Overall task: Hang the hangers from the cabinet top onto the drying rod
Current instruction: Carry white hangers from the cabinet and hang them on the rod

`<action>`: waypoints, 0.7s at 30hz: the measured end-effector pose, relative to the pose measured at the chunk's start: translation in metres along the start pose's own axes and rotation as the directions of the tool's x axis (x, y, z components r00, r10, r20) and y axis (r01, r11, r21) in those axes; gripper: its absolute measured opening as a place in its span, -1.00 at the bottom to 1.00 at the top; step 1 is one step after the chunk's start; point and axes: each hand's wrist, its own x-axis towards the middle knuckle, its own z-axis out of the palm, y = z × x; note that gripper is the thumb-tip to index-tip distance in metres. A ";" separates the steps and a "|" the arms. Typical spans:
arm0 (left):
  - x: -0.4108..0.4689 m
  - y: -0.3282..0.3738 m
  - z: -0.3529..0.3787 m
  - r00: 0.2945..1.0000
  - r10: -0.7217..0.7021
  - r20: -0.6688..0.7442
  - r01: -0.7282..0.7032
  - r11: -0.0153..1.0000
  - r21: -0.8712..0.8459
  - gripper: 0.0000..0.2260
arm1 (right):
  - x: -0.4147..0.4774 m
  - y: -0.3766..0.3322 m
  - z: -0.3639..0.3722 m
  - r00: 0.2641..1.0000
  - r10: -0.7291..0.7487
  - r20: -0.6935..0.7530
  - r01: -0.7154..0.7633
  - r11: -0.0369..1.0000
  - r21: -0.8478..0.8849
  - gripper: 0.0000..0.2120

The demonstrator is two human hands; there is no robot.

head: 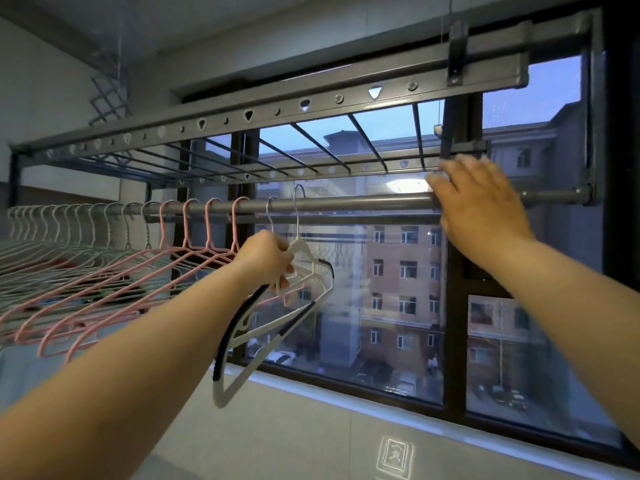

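A grey drying rod (pixel 363 203) runs across in front of the window. My left hand (pixel 265 259) is shut on white hangers with black grips (pixel 277 327), just below the rod; their metal hooks (pixel 297 209) reach up to the rod, one over it and one level with it. My right hand (pixel 481 206) rests with fingers spread against the rod further right, holding nothing. Several pink hangers (pixel 114 282) hang on the rod to the left of my left hand. Further left hang several pale wire hangers (pixel 52 237).
Above the rod sits the rack's grey frame with crossbars (pixel 311 109). Behind is a dark-framed window (pixel 453 306) with buildings outside. A tiled sill (pixel 311 427) runs below the glass. The stretch of rod between my hands carries no hangers.
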 end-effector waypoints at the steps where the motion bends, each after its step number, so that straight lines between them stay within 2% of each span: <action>1: 0.000 0.000 0.000 1.000 -0.004 0.002 0.004 1.000 0.004 -0.79 | 0.007 0.003 -0.003 0.998 0.013 0.065 -0.011 1.000 -0.025 -0.50; 4: 0.002 -0.001 0.001 1.000 -0.007 0.001 0.007 1.000 0.018 -0.80 | 0.019 0.000 -0.008 0.985 0.016 0.170 -0.002 0.997 -0.077 -0.68; 7: 0.006 -0.004 0.002 1.000 0.002 -0.022 -0.001 0.999 0.049 -0.80 | 0.021 -0.006 -0.006 0.980 0.016 0.198 -0.020 1.000 0.021 -0.75; 21: 0.020 -0.021 0.015 0.999 -0.024 -0.042 0.029 0.992 0.124 -0.80 | 0.013 -0.006 0.002 0.985 0.048 0.167 -0.049 0.999 -0.001 -0.71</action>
